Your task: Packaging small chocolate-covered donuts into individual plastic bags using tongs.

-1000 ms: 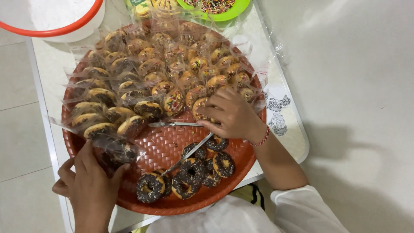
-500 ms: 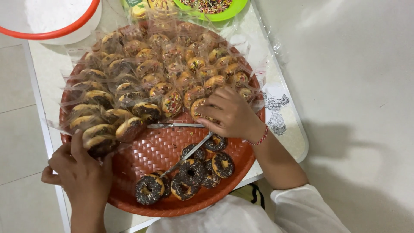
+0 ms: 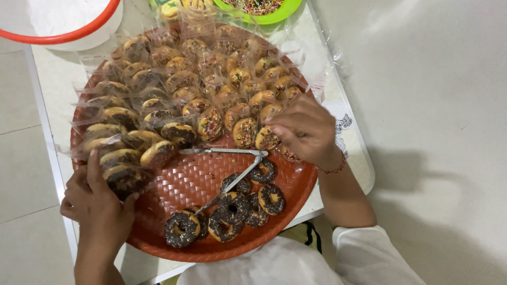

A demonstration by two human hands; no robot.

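Left hand (image 3: 97,203) now presses wrapped doughnut (image 3: 124,179) into row.

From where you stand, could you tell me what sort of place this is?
Probably a home kitchen or small home bakery: a woven red tray of small doughnuts, many in clear wrappers, sits on a low white table over a tiled floor.

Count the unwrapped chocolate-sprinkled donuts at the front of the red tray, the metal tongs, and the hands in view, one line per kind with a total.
Unwrapped chocolate donuts: 7, though they overlap, so this is my best count
Metal tongs: 1
Hands: 2, left hand and right hand
Total: 10, on or at the red tray
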